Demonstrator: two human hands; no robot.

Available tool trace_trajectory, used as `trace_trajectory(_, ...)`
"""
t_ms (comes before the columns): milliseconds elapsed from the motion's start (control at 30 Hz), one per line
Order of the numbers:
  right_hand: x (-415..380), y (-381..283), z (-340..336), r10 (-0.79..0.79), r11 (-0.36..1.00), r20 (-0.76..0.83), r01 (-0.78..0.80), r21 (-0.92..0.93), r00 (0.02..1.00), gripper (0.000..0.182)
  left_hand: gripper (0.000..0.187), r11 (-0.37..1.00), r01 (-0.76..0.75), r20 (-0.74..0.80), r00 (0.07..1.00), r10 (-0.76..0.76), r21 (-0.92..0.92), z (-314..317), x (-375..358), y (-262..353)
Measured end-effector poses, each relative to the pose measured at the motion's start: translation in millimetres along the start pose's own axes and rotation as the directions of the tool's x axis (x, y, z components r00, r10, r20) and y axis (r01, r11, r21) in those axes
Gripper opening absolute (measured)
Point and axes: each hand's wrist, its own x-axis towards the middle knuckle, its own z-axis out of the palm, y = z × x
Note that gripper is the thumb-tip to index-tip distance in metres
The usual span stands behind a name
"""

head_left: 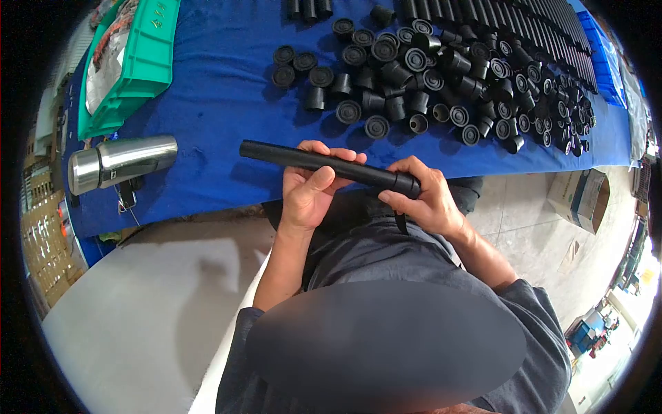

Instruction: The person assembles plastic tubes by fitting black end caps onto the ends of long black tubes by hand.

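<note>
A long black tube [269,153] is held across the front of my body, above the near edge of the table. Its left end sticks out past my left hand [312,186], whose fingers and thumb close around the middle of it. My right hand [427,196] grips the right end, where a wider black cap [407,183] fits over the tube. Beyond my hands lies a heap of loose black caps [415,59] on the blue cloth, some upright and some on their sides.
Rows of black tubes [538,27] lie at the back right of the blue-covered table [221,83], beside a blue crate [607,62]. A green crate [148,55] and a steel bottle [138,160] are at the left. A cardboard box [579,196] stands on the floor at right.
</note>
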Motion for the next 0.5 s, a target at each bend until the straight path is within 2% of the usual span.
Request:
trace_trajectory(133, 0.6, 2.2, 0.9, -0.011, 1.000, -0.001, 0.011, 0.014, 1.000, 0.038, 0.032, 0.999, -0.004, -0.012, 1.000, 0.004, 0.033, -0.5, -1.0, 0.1)
trace_trajectory(233, 0.9, 4.3, 3.3, -0.117, 0.992, -0.039, 0.114, -0.056, 0.992, 0.034, 0.033, 0.997, -0.020, -0.018, 1.000, 0.022, 0.069, 0.4, -2.0, -1.5)
trace_trajectory(333, 1.2, 5.9, 2.5, -0.212, 0.967, -0.054, 0.201, -0.157, 0.976, 0.039, 0.036, 0.999, 0.004, -0.015, 1.000, -0.004, 0.034, -3.5, -1.6, -1.3)
trace_trajectory(433, 3.4, -2.8, 0.8, -0.056, 0.997, -0.039, 0.054, -0.055, 0.998, 0.040, 0.038, 1.000, 0.018, 0.014, 1.000, -0.019, 0.017, -6.7, 0.9, 0.9)
trace_trajectory(500, 7.5, 7.6, 6.3, -0.290, 0.946, -0.140, 0.262, -0.190, 0.947, 0.041, 0.038, 0.999, 0.018, -0.025, 1.000, -0.019, -0.032, -2.2, 4.1, 10.8)
